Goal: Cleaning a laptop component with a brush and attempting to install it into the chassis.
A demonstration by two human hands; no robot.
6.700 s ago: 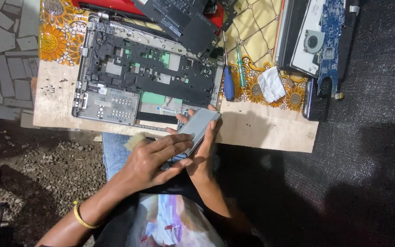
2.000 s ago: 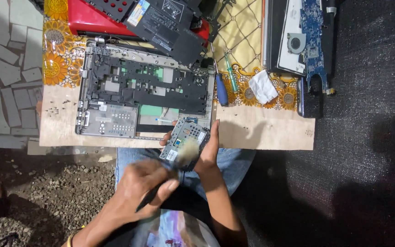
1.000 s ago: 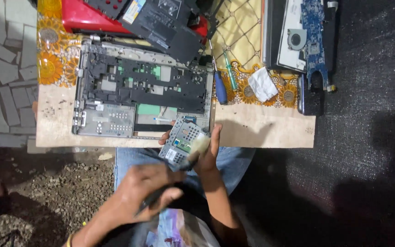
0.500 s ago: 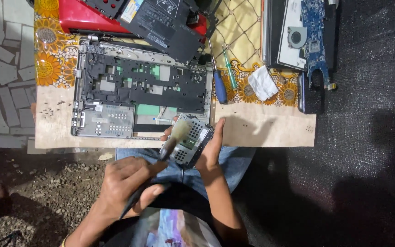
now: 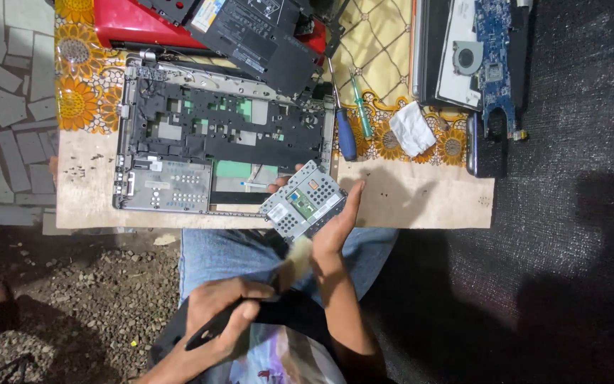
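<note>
My right hand (image 5: pixel 333 226) grips a small silver metal module (image 5: pixel 303 200) with a green circuit strip, holding it over the table's near edge. My left hand (image 5: pixel 225 311) is closed around the black handle of a small brush (image 5: pixel 291 257). The pale bristles sit just below the module, beside my right wrist. An opened laptop base (image 5: pixel 222 139) with a black inner frame lies on the wooden board (image 5: pixel 421 195) right behind the module.
A blue-handled screwdriver (image 5: pixel 346 131) and a green one (image 5: pixel 361 107) lie right of the base, next to a crumpled white tissue (image 5: pixel 412 128). A black laptop part (image 5: pixel 257 39) rests on a red object. A circuit board with a fan (image 5: pixel 481 53) and a dark phone (image 5: pixel 486 146) sit far right.
The brush has slid down off the module's face toward my lap. My right hand has turned the module slightly and keeps hold of it.
</note>
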